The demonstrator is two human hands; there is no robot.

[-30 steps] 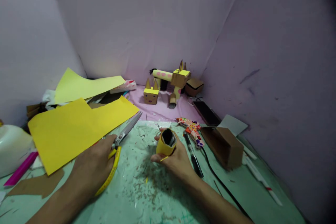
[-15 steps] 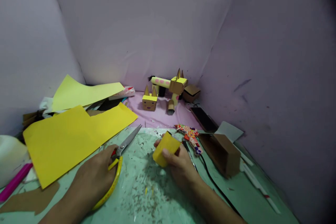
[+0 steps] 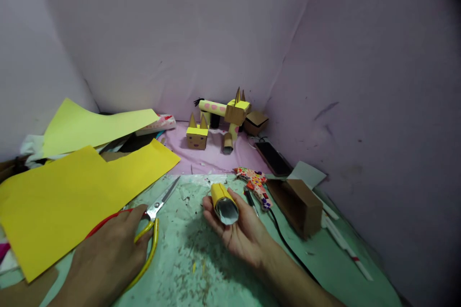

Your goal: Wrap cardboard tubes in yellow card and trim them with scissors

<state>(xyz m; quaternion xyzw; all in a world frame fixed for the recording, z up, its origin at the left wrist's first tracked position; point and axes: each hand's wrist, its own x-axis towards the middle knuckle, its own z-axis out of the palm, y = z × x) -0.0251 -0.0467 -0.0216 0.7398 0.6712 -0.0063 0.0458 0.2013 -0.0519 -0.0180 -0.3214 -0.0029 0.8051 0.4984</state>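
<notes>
A short tube wrapped in yellow paper [image 3: 219, 194] rests in my right hand [image 3: 244, 233], its open grey end tilted toward me. The fingers and thumb cradle it over the middle of the green table. On the left, my left hand [image 3: 114, 240] is closed over the handles of a pair of scissors [image 3: 155, 209], one handle red and one yellow. The blades point away from me and are slightly parted. A large sheet of yellow paper [image 3: 68, 192] lies beside my left hand.
A cardboard cat head [image 3: 196, 139], a four-legged animal model [image 3: 236, 112] and a small cardboard tube [image 3: 228, 144] stand at the back. To the right are a patterned glue gun [image 3: 254, 182] with its cord, a pen [image 3: 248, 195], a phone [image 3: 273, 158] and an open cardboard box [image 3: 300, 206].
My right hand has turned palm up, so the tube's open end now faces me. My left hand has settled lower over the scissors, and the red handle now shows. The view has shifted slightly.
</notes>
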